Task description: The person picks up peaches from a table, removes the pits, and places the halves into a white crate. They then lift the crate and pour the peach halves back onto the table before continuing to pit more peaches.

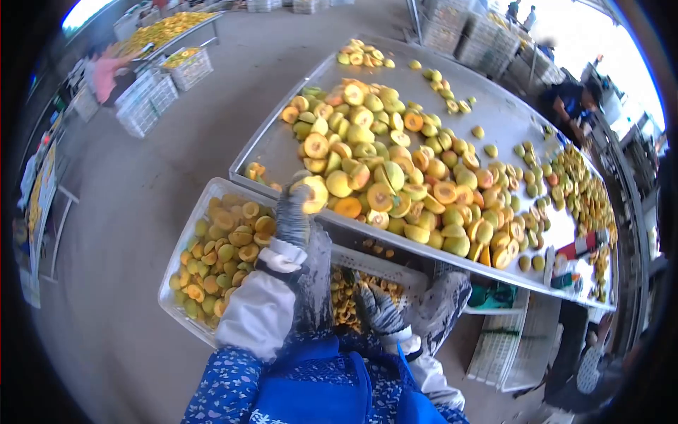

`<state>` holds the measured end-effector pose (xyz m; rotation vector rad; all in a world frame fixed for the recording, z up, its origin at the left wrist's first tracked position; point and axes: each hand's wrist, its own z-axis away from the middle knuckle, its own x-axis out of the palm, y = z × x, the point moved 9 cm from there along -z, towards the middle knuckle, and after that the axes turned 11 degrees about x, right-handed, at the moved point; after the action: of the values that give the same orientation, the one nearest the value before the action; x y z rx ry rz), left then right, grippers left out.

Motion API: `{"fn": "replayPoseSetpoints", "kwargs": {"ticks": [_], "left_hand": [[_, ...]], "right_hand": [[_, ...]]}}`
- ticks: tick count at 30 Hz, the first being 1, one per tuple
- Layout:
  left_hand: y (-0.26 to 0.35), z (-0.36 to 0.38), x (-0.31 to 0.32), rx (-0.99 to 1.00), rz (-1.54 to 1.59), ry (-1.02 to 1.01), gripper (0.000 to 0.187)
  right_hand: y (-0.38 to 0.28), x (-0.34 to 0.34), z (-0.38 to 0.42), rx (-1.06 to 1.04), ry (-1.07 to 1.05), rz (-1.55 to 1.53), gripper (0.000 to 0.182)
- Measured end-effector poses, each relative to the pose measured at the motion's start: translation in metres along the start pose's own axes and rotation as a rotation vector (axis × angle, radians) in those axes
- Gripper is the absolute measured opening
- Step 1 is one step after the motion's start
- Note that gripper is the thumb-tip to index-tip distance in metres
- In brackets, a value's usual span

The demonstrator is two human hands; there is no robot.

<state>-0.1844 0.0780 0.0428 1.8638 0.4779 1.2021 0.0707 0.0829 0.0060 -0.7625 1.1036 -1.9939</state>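
My left hand (291,219), in a dark, dirty glove with a white cuff, is closed on a halved yellow peach (314,196) at the near edge of the metal table. The cut face shows, slightly blurred. Below the table edge, my right hand (380,309), also gloved, hovers over a crate of brown pits (345,300). Its fingers look stretched out, and I see nothing held in them. A large heap of whole and halved peaches (395,169) lies on the table beyond my left hand.
A white crate of peach halves (219,258) stands left of my legs. The metal table (275,152) has a raised rim. A red-and-white bottle (583,244) lies at its right end, near a co-worker (575,106). Stacked white crates (505,339) stand under the table at right.
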Motion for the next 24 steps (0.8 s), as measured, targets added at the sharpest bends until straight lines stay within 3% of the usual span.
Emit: {"fn": "replayPoseSetpoints", "kwargs": {"ticks": [1,2,4,5,6,8,10,15,20,21,23,24], "left_hand": [[0.015,0.017,0.015,0.062,-0.194,-0.101,0.034],[0.011,0.036,0.017,-0.201,-0.141,-0.105,0.031],[-0.002,0.075,0.023,-0.53,0.34,0.085,0.044],[-0.006,0.085,0.027,-0.554,0.334,0.077,0.044],[-0.01,0.093,0.032,-0.569,0.39,0.1,0.049],[-0.028,0.106,0.032,-0.605,0.447,0.117,0.054],[-0.043,0.1,0.017,-0.403,0.172,0.006,0.056],[-0.022,0.11,0.042,-0.274,-0.069,-0.18,0.043],[0.053,0.126,0.099,0.251,-0.797,-0.421,0.033],[0.043,0.125,0.092,0.248,-0.799,-0.424,0.033],[0.0,0.117,0.041,-0.053,-0.439,-0.114,0.041],[0.006,0.118,0.044,-0.056,-0.441,-0.117,0.041]], "right_hand": [[-0.026,0.0,0.006,-0.124,0.051,0.066,0.023],[-0.047,0.001,0.01,-0.25,0.1,0.137,0.023],[-0.063,-0.003,0.007,-0.499,0.254,0.394,0.024],[-0.07,-0.003,0.011,-0.6,0.344,0.443,0.028],[-0.073,-0.001,0.005,-0.509,0.343,0.527,0.031],[-0.082,0.005,0.002,-0.545,0.385,0.645,0.034],[-0.079,0.002,-0.001,-0.476,0.476,0.703,0.039],[-0.065,-0.006,-0.014,-0.353,0.49,0.753,0.042],[-0.055,-0.006,-0.017,-0.224,0.504,0.777,0.043],[-0.051,-0.005,-0.019,-0.186,0.488,0.785,0.04],[-0.045,-0.005,-0.02,-0.143,0.474,0.789,0.037],[-0.043,-0.005,-0.02,-0.136,0.45,0.804,0.036]]}}
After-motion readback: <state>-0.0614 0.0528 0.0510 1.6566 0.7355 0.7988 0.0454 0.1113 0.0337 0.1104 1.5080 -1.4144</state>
